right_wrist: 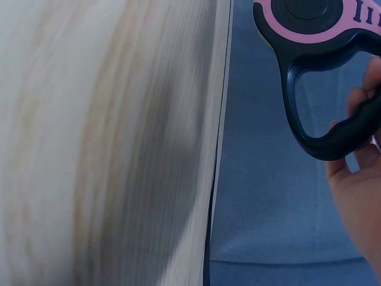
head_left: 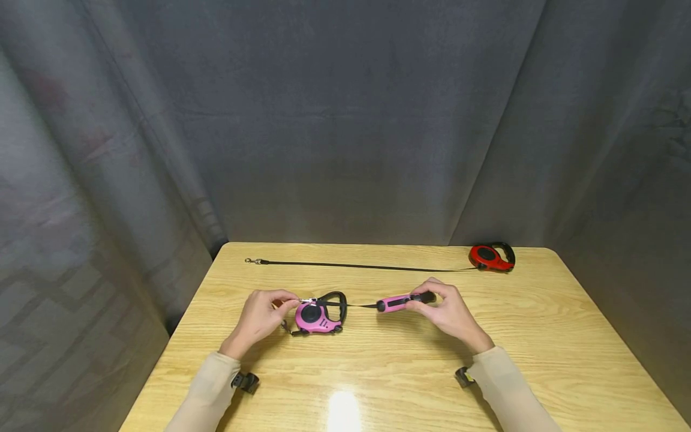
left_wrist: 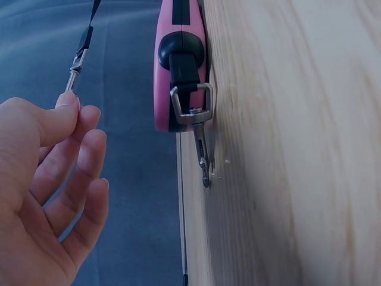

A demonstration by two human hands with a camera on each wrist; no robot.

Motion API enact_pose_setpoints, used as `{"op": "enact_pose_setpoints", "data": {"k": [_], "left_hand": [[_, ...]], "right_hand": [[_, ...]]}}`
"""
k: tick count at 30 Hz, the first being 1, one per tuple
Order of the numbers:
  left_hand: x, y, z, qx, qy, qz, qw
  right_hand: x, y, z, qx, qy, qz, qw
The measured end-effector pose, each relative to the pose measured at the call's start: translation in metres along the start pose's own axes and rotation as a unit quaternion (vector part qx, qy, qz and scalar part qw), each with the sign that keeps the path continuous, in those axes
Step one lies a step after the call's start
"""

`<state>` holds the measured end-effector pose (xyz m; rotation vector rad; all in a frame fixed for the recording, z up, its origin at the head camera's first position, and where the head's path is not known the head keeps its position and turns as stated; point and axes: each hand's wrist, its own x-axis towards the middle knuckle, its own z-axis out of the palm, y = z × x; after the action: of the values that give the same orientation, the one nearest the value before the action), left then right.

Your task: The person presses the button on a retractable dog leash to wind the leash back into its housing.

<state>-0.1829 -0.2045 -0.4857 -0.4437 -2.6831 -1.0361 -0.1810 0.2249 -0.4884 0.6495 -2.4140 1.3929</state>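
A pink retractable leash [head_left: 315,316] with a black loop handle lies flat on the wooden table [head_left: 378,372]. In the left wrist view it [left_wrist: 178,65] appears edge-on with its snap hook [left_wrist: 199,137] on the wood. My left hand [head_left: 294,302] pinches the metal clip [left_wrist: 72,71] of a thin black strap [head_left: 358,305]. That strap runs right to a second pink leash [head_left: 402,301], held on edge by my right hand [head_left: 426,298]. In the right wrist view my right hand's fingers [right_wrist: 363,119] curl round its black handle [right_wrist: 324,140].
A red retractable leash [head_left: 491,257] lies at the table's back right, its black strap [head_left: 367,266] pulled out leftward to a clip [head_left: 252,261]. Grey curtains hang close behind and on both sides. Bare wood lies in front of my hands.
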Motion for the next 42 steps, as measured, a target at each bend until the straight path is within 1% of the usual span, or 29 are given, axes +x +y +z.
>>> {"op": "enact_pose_setpoints", "data": {"k": [5, 10, 18, 29, 38, 42], "left_hand": [[0.000, 0.002, 0.001, -0.007, -0.004, 0.001, 1.0000], [0.000, 0.004, 0.002, -0.011, -0.006, 0.010, 0.9999], [0.001, 0.007, 0.005, -0.014, -0.006, 0.014, 0.9998], [0.004, 0.009, 0.008, -0.012, -0.002, 0.036, 0.9993], [0.003, 0.013, 0.009, -0.020, -0.008, 0.024, 0.9995], [0.004, 0.014, 0.011, -0.024, -0.009, 0.023, 0.9994]], "right_hand": [[0.000, -0.002, 0.001, 0.003, -0.001, 0.001, 1.000], [0.000, -0.005, 0.002, 0.007, -0.004, 0.004, 1.000], [0.001, -0.007, 0.004, 0.010, -0.003, -0.003, 1.000], [0.001, -0.008, 0.006, 0.014, -0.007, -0.005, 1.000], [0.003, -0.012, 0.010, 0.021, -0.011, -0.008, 1.000], [0.003, -0.013, 0.012, 0.024, -0.010, -0.009, 1.000]]}}
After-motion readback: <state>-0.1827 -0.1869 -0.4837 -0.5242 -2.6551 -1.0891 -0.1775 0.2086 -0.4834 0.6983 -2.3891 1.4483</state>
